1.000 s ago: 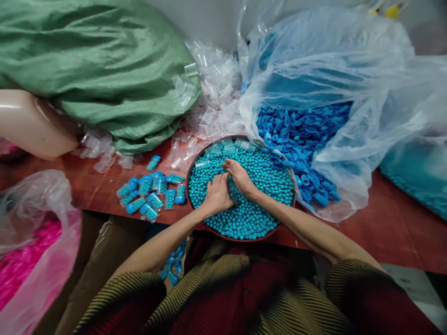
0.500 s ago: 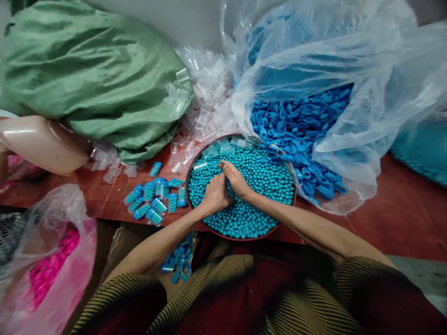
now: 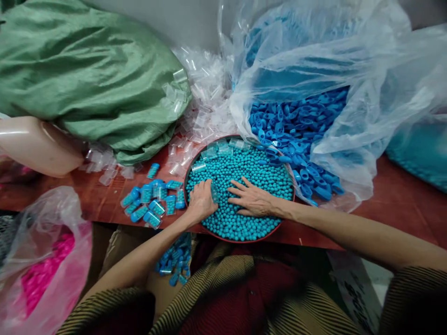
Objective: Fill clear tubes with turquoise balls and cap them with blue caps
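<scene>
Round red-rimmed tray (image 3: 240, 241): it sits on the red table (image 3: 87, 195) before you; low, short strokes suit it, so nothing rolls over the rim.
Left hand (image 3: 201, 201): your fingers curl close together around a small clear plastic container (image 3: 214, 193) over the tray's left side; grip lightly, since thin smooth walls could slip or flex. Its mouth's direction you cannot tell.
Right hand (image 3: 256, 201): palm down, fingers spread on the beads; drawing them together would gather more.
Teal beads (image 3: 240, 228): small, round, smooth, likely quick to roll.
Blue-capped containers (image 3: 157, 208): clear, bead-filled, clustered left of the tray.
Blue plastic pieces (image 3: 316, 179): glossy, hollow, spilling from a filmy bag (image 3: 352, 172).
Loose clear containers (image 3: 209, 93): shiny, heaped beside the creased green sack (image 3: 104, 83).
</scene>
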A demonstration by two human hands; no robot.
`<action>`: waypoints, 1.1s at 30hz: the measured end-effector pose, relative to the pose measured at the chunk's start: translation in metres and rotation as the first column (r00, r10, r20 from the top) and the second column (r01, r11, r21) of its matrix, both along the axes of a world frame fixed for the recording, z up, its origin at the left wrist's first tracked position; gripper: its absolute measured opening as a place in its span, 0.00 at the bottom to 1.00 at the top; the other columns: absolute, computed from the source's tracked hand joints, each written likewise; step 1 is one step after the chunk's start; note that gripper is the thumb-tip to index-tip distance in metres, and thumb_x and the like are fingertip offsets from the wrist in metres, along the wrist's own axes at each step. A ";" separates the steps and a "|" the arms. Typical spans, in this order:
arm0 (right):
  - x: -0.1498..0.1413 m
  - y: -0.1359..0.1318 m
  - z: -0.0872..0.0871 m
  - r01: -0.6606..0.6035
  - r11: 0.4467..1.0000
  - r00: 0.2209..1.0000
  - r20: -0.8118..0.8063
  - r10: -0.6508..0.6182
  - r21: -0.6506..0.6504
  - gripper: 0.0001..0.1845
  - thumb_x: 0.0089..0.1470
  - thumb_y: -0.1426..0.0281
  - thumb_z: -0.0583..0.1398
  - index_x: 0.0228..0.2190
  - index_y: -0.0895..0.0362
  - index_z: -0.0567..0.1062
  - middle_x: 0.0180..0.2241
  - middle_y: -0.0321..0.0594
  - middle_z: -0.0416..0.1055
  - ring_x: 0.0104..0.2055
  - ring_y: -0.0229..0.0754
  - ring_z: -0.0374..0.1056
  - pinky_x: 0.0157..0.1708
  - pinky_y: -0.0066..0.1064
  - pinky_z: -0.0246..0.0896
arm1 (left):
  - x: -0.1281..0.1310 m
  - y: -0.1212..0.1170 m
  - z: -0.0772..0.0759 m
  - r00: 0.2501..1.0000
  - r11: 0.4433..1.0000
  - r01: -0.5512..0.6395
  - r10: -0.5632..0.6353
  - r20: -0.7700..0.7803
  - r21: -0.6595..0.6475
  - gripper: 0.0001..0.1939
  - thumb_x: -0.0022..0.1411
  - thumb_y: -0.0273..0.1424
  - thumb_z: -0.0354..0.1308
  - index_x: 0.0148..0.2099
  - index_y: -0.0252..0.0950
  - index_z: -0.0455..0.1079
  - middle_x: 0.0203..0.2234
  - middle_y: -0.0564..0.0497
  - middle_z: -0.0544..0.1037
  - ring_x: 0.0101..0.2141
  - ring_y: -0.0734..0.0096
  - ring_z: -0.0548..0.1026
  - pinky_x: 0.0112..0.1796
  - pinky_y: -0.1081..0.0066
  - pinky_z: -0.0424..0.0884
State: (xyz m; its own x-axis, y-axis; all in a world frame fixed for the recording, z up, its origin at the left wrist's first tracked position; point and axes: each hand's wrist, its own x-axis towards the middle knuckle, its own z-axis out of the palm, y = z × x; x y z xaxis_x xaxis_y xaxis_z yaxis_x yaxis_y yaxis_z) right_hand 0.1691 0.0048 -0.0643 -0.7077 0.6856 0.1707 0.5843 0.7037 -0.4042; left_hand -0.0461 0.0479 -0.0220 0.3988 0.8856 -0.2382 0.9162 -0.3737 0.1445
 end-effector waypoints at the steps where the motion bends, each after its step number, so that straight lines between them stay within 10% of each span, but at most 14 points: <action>1: 0.000 0.008 -0.003 0.028 1.000 1.000 -0.004 -0.028 0.000 0.25 0.48 0.64 0.63 0.49 0.54 0.71 0.56 0.50 0.63 0.64 0.59 0.47 0.59 0.62 0.40 | 0.002 0.001 -0.001 1.000 1.000 -0.004 0.004 0.013 -0.010 0.35 0.48 0.31 0.57 0.58 0.33 0.52 0.49 0.38 0.65 0.49 0.48 0.65 0.47 0.52 0.65; 5: 0.007 0.032 -0.012 0.308 0.951 0.945 -0.103 -0.309 -0.025 0.29 0.52 0.59 0.60 0.53 0.60 0.66 0.58 0.56 0.59 0.65 0.60 0.45 0.59 0.60 0.43 | 0.008 0.005 -0.001 0.997 0.998 -0.033 0.036 0.075 -0.046 0.37 0.47 0.30 0.58 0.59 0.31 0.51 0.49 0.38 0.65 0.49 0.49 0.66 0.47 0.55 0.66; 12: 0.021 0.075 -0.024 0.676 0.716 0.636 -0.354 -0.686 -0.175 0.19 0.60 0.64 0.48 0.43 0.58 0.73 0.47 0.51 0.69 0.54 0.51 0.62 0.57 0.48 0.55 | 0.013 0.007 -0.003 0.992 0.997 -0.036 0.044 0.116 -0.073 0.39 0.46 0.30 0.59 0.60 0.28 0.50 0.49 0.37 0.64 0.49 0.48 0.66 0.50 0.56 0.65; 24: 0.018 0.117 -0.021 0.676 0.530 0.357 -0.402 -0.843 -0.512 0.29 0.53 0.47 0.50 0.20 0.58 0.73 0.24 0.37 0.73 0.38 0.47 0.69 0.42 0.34 0.62 | 0.017 0.004 -0.010 0.973 0.992 -0.077 0.097 0.207 -0.103 0.38 0.47 0.29 0.58 0.59 0.30 0.49 0.48 0.39 0.62 0.49 0.50 0.64 0.48 0.56 0.64; 33: -0.005 0.110 -0.024 0.488 0.327 0.159 -0.286 -0.945 -0.809 0.28 0.53 0.48 0.50 0.29 0.56 0.78 0.31 0.41 0.77 0.43 0.47 0.71 0.48 0.38 0.62 | 0.029 0.010 -0.015 0.941 0.972 -0.162 0.204 0.271 -0.169 0.40 0.44 0.30 0.61 0.58 0.31 0.49 0.48 0.38 0.63 0.50 0.50 0.66 0.49 0.57 0.63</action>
